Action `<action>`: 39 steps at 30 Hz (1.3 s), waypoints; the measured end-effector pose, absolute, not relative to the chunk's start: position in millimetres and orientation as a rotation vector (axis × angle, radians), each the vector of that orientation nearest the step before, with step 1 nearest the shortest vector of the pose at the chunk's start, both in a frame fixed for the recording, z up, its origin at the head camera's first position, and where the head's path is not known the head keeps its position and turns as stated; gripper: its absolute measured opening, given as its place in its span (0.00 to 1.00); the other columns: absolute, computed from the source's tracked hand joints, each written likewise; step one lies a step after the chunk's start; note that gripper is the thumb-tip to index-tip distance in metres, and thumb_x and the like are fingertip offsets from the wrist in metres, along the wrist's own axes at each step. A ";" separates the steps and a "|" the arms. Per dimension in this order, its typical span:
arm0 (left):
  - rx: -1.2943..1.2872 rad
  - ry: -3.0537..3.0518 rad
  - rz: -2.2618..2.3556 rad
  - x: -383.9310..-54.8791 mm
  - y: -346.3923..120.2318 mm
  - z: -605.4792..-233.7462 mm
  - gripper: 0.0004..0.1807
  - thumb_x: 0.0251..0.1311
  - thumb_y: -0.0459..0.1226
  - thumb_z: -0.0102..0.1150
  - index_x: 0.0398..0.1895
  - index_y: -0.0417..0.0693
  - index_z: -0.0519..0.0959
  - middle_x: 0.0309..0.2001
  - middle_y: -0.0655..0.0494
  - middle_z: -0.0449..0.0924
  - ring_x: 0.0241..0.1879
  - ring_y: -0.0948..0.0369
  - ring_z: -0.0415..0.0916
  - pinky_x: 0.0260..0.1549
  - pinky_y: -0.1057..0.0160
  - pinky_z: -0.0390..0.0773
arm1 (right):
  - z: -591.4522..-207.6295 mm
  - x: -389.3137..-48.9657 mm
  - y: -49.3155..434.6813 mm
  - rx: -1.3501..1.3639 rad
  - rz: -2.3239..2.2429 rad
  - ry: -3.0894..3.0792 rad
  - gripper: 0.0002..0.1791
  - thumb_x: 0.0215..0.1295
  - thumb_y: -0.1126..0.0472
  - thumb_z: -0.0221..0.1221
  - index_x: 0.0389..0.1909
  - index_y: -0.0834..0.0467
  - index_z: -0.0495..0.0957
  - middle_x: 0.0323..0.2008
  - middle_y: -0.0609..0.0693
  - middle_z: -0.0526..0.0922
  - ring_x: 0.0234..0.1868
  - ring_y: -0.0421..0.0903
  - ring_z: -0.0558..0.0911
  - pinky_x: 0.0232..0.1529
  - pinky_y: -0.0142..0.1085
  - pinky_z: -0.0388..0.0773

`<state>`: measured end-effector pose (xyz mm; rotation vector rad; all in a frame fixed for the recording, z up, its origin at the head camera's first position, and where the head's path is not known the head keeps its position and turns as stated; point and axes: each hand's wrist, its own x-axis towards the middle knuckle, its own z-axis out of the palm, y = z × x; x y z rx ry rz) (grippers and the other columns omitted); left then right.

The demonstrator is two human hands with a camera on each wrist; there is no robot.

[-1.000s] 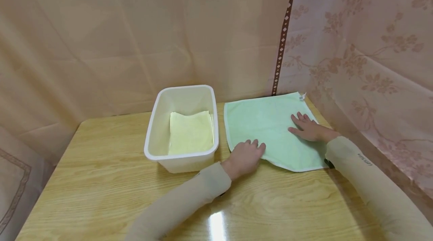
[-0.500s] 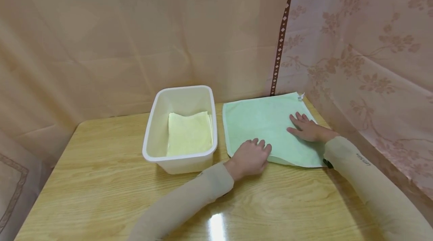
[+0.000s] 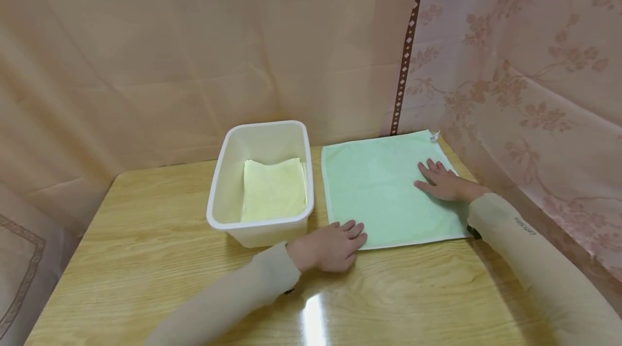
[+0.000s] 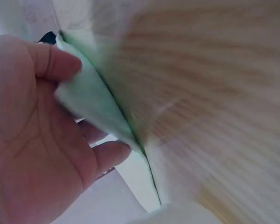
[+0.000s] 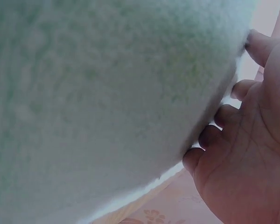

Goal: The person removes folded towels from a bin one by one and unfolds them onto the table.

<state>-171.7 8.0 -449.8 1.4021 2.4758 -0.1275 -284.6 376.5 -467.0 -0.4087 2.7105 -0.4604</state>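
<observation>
A light green towel (image 3: 384, 189) with a pale border lies spread on the table. My right hand (image 3: 439, 181) rests on its right part, fingers spread; the right wrist view has the fingertips (image 5: 210, 136) against the cloth. At the near left corner is my left hand (image 3: 335, 246), its fingers extended over the towel's edge. In the left wrist view the towel corner (image 4: 91, 98) rises a little between thumb and fingers. The head view hides that corner under the hand. To the left stands a white plastic bin (image 3: 262, 235) holding folded yellow cloths (image 3: 274, 189).
The wooden table (image 3: 155, 238) reaches a beige curtain (image 3: 204, 65) at the back. A flowered curtain (image 3: 529, 92) hangs along the right side. The bin stands close to the towel's left edge and the left forearm.
My left hand first slid right along the towel's near edge, then moved back left to the near left corner. The near edge, rumpled before, now lies straighter. My right hand stays in place.
</observation>
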 end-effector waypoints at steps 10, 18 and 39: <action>1.347 2.615 0.059 -169.7 4.7 -455.2 0.33 0.81 0.53 0.30 0.78 0.42 0.60 0.78 0.42 0.54 0.77 0.46 0.51 0.71 0.51 0.59 | -452.3 -280.7 366.2 -0.352 -0.464 2.683 0.48 0.79 0.34 0.37 0.79 0.67 0.37 0.76 0.75 0.29 0.74 0.74 0.27 0.66 0.72 0.26; 1.147 2.709 0.074 -184.2 28.8 -462.1 0.40 0.76 0.60 0.40 0.82 0.51 0.50 0.81 0.43 0.43 0.79 0.46 0.39 0.74 0.46 0.51 | -449.7 -279.3 325.2 -0.336 -0.432 2.684 0.46 0.79 0.34 0.36 0.80 0.64 0.38 0.76 0.74 0.29 0.74 0.77 0.29 0.65 0.75 0.30; 0.944 2.675 -0.123 -179.9 74.8 -456.3 0.41 0.71 0.69 0.30 0.83 0.68 0.45 0.82 0.55 0.40 0.80 0.54 0.36 0.75 0.52 0.47 | -464.2 -284.1 358.3 -0.300 -0.370 2.676 0.50 0.75 0.28 0.38 0.82 0.58 0.39 0.78 0.70 0.31 0.74 0.76 0.30 0.60 0.80 0.31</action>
